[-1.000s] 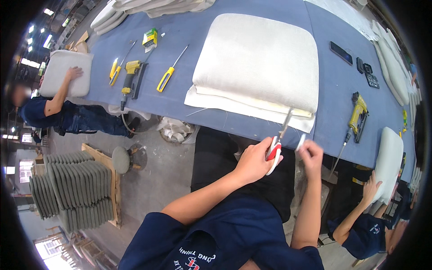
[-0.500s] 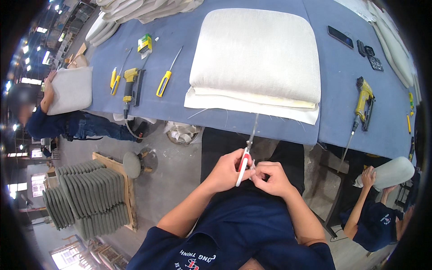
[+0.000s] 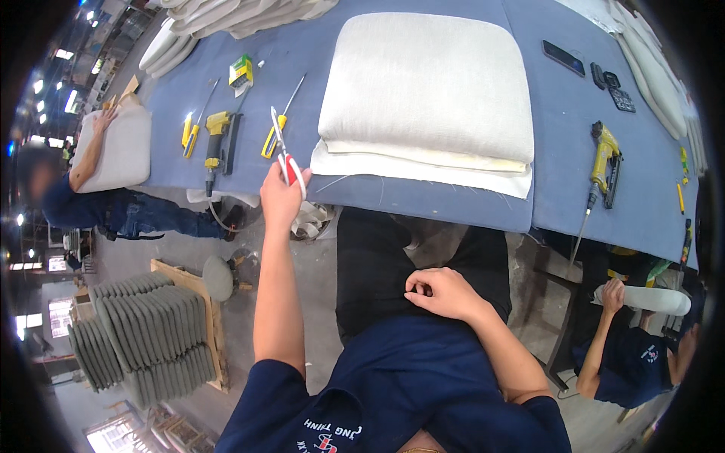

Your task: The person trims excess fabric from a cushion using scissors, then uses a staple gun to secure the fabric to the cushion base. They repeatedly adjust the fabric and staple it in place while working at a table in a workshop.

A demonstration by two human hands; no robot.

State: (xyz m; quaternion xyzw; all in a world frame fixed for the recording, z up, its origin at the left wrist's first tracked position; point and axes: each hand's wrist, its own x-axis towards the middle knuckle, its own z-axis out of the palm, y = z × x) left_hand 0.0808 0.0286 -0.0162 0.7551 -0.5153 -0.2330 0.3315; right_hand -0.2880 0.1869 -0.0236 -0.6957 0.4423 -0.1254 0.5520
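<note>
My left hand [image 3: 281,198] is closed round the handles of a pair of scissors [image 3: 278,136], red and white, at the table's front edge. Their blades point away from me, over a yellow-handled screwdriver [image 3: 271,140]. Over my lap, my right hand [image 3: 444,293] has its fingers curled; whatever they may hold is hidden. A cream fabric-covered cushion [image 3: 427,83] lies on the blue-grey table [image 3: 430,205] ahead of me. Pale fabric with loose threads [image 3: 423,167] sticks out along its near edge. Neither hand touches the cushion.
On the left lie a yellow pneumatic stapler [image 3: 217,143], another screwdriver [image 3: 192,143] and a green-yellow box [image 3: 241,70]. A second stapler [image 3: 603,162] and a phone [image 3: 563,58] are on the right. Co-workers handle cushions on both sides. Grey pads [image 3: 155,325] stand stacked on the floor.
My left hand has carried the scissors from over my lap forward and left to the table's edge. My right hand stays over my lap, now apart from the left.
</note>
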